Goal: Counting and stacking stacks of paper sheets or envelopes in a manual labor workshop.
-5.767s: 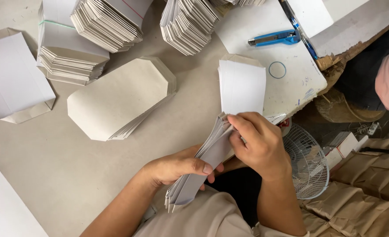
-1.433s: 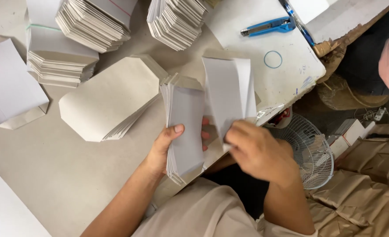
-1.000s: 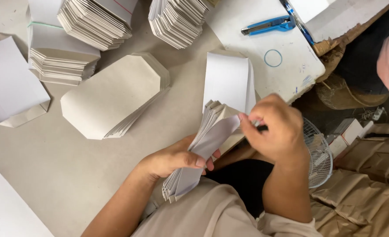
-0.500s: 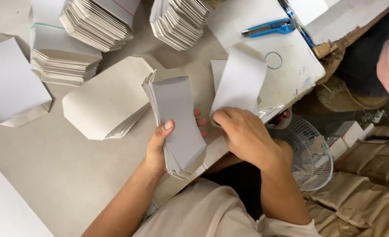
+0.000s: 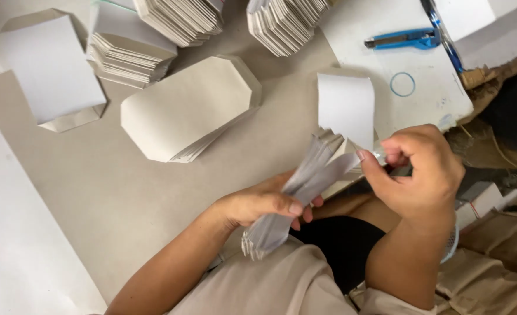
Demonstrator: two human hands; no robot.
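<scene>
Clamped in left hand: bundle of flat grey card blanks, over the table edge at 6 o'clock. Pinching its top corner, right hand, fanning mid-count. Next: steady thumb-riffling without slipping a blank.

left hand grips card stack; right hand fans it.

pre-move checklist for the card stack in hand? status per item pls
1. Left hand grips the stack of cards mid-length: ok.
2. Right hand pinches the stack's upper end, cards fanned apart there: ok.
3. How many cards the right fingertips have separated: cannot tell.
4. Single white sheet on the table just beyond the hands, unobstructed: ok.
5. Blue utility knife apart from both hands: ok; blade out or in: cannot tell.
6. Flat octagonal pile squared up: not ok, its lower edges are splayed.
</scene>
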